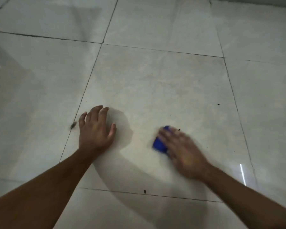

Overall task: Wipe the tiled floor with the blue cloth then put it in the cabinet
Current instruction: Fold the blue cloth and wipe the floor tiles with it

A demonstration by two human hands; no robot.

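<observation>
I am in the wiping part: my right hand [182,152], blurred, fingers straight, presses the small folded blue cloth [160,144] on the pale glossy tiled floor [155,80]. My left hand [95,128] rests flat, fingers spread. Dark specks [218,104] remain; no cabinet is visible, so I judge the storing is left.

The pale, glossy tiled floor [155,80] with thin dark grout lines carries a crumpled blue cloth [159,143] near the middle tile's lower right, small dark specks [218,104] scattered around it, and a left hand [96,129] pressed flat beside a grout line.
</observation>
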